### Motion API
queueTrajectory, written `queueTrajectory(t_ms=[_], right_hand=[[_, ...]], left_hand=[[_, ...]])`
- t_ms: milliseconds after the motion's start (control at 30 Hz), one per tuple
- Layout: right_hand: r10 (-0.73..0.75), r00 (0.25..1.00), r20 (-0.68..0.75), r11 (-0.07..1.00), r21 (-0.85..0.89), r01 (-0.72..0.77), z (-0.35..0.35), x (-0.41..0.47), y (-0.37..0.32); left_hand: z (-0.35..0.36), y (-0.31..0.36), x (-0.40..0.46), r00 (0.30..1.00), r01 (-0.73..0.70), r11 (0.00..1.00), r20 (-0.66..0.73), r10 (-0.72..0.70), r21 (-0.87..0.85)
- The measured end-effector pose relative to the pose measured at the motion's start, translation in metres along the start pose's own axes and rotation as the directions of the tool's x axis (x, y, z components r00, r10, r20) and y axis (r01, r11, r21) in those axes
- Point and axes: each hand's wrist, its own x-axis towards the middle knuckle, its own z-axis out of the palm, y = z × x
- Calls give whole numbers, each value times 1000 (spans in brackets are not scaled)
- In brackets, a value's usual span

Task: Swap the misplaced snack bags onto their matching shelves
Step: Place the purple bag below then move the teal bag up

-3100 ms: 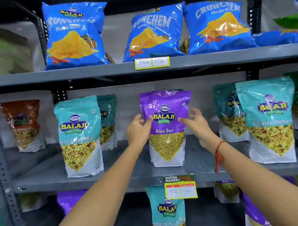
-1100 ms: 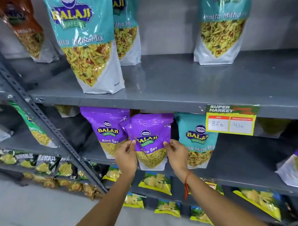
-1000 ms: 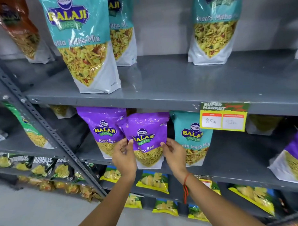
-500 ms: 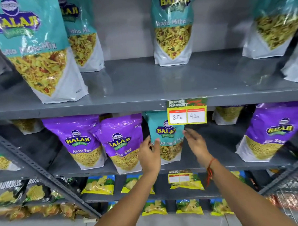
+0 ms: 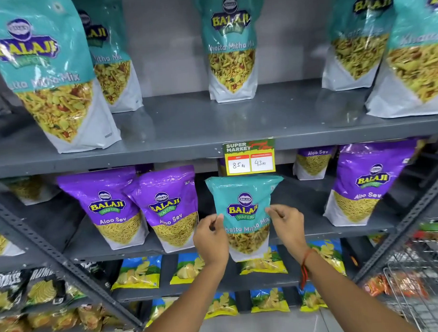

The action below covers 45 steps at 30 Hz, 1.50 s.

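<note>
A teal Khatta Mitha Mix bag [image 5: 244, 199] is held upright in front of the lower grey shelf [image 5: 314, 230], out past its front edge. My left hand [image 5: 210, 237] pinches its left side and my right hand [image 5: 287, 225] pinches its right side. To its left two purple Aloo Sev bags [image 5: 104, 207] [image 5: 168, 207] stand side by side on that shelf, and another purple Aloo Sev bag [image 5: 370, 183] stands at the right. Several teal bags [image 5: 231, 46] stand on the upper shelf [image 5: 187, 132].
A yellow price tag [image 5: 249, 157] hangs from the upper shelf's front edge, just above the held bag. Yellow-and-blue chip packets [image 5: 139, 273] fill the shelves below. A slanted grey upright [image 5: 54, 256] crosses at the left. A wire basket [image 5: 420, 283] sits low right.
Both hands left the purple Aloo Sev bag on the lower shelf, moved right, and took hold of the teal bag. That bag has come forward off the shelf.
</note>
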Motion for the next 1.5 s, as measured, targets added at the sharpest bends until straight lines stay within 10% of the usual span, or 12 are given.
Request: queueTrajectory(t_ms=[400,900,1267,1500], right_hand=[[-291,955,-60,949,106,296,-80,-72,-110],[-437,827,-355,797,273,538,-93,105,-306],[-374,902,-216,841,330,428,-64,150,-286],[-283,917,282,923,340,181,-68,159,-235]], left_hand=[[-96,89,-41,980,-196,918,-107,169,-344],[-98,291,140,920,-393,778,-216,328,-491],[-67,282,184,959,-284,863,-135,251,-419],[-80,244,191,956,-205,896,116,269,-394]])
